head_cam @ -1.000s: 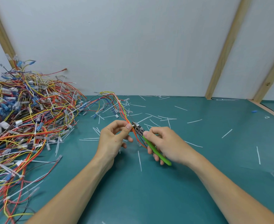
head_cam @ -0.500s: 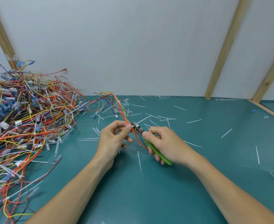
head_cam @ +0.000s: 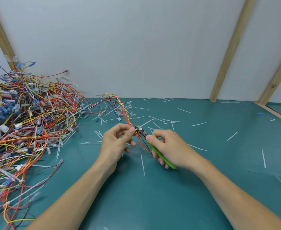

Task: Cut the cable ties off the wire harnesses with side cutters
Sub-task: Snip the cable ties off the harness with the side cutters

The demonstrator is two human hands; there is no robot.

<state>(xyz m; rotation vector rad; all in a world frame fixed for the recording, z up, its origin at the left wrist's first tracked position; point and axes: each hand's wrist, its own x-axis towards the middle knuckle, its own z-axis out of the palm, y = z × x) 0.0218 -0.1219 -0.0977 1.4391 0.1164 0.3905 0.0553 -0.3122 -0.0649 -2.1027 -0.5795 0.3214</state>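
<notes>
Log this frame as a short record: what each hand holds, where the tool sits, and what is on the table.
left hand: pinches a wire harness between thumb and fingers
right hand: grips green-handled side cutters
cutter head: at the harness, right beside the left thumb tip; open or closed cannot be told
pile: tangled harnesses at the table's left
table: teal, strewn with white tie offcuts
back: white wall with wooden battens
</notes>
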